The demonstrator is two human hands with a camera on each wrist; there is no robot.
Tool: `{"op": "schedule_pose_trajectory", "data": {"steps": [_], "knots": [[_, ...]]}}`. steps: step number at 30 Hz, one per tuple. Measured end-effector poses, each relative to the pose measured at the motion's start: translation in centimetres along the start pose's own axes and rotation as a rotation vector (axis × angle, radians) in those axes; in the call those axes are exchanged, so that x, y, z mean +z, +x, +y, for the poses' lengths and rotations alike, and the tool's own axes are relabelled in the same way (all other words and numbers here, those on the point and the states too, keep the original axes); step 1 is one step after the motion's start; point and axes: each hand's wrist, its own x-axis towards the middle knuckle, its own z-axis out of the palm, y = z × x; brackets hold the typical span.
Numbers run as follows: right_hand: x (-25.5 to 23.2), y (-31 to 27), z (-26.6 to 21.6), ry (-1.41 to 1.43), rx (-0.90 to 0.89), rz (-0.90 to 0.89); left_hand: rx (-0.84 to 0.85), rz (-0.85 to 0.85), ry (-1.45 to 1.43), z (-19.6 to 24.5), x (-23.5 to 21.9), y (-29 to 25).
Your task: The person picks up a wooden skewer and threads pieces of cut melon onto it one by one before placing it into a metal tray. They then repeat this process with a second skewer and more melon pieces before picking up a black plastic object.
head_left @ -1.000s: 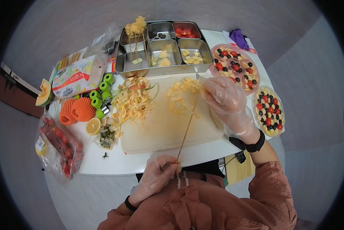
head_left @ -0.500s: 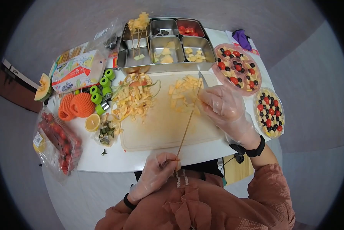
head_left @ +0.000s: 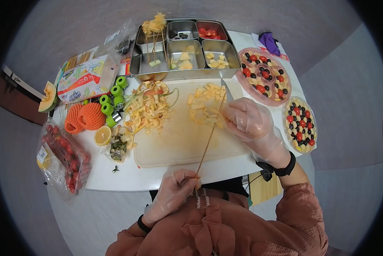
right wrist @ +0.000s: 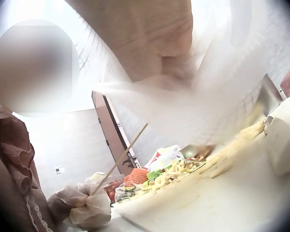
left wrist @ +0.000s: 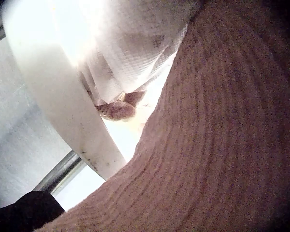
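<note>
My gloved left hand [head_left: 172,192] grips the lower end of a long thin wooden skewer [head_left: 206,147] at the table's front edge. The skewer slants up and right to my gloved right hand [head_left: 250,121], whose curled fingers pinch its upper part, with yellow fruit strips at that end. Below that hand lies the cutting board [head_left: 178,149], with cut yellow strips [head_left: 200,96] and a knife [head_left: 226,88] beside them. In the right wrist view the left hand [right wrist: 84,208] holds the skewer [right wrist: 121,158]. The left wrist view shows mostly sleeve [left wrist: 208,121] and glove.
Fruit peelings [head_left: 148,111] heap on the board's left. Behind stands a metal tray [head_left: 183,75] of fruit bins and topped skewers. Decorated fruit platters [head_left: 300,123] stand right. At left are a tomato pack [head_left: 67,158], orange foam nets [head_left: 91,116], green rollers [head_left: 107,112] and a halved lemon [head_left: 102,135].
My right hand has come slightly down and nearer along the skewer, uncovering more of the knife. My left hand keeps its grip on the lower end.
</note>
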Motion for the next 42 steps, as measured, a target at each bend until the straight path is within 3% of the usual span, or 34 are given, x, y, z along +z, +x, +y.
{"op": "schedule_pose_trajectory", "data": {"steps": [19,20,22,26,28,32,34,42], "knots": [[-0.9,-0.3,0.5,-0.067,-0.065,0.013,0.014,0.050,0.012,0.2,0.3,0.0],[-1.0,-0.4,1.2,-0.068,-0.064,0.013,0.079,0.078,0.054,0.0,0.3,0.0],[-0.6,-0.6,3.3,-0.076,0.084,0.141,0.144,0.102,0.094,-0.8,0.3,0.2],[0.6,-0.1,6.9,0.010,0.293,0.052,0.212,0.131,0.173,-2.7,-0.2,0.3],[0.5,0.7,6.9,0.176,0.451,-0.249,0.244,0.147,0.241,-2.5,-0.1,0.5],[2.9,0.2,8.2,0.143,0.312,-0.249,0.215,0.168,0.151,-1.9,0.0,0.4],[3.2,0.2,8.5,-0.021,0.173,-0.275,0.220,0.168,0.156,-1.8,0.0,0.3],[4.3,0.2,9.9,0.012,0.156,-0.293,0.224,0.191,0.119,-1.9,0.1,0.4]]}}
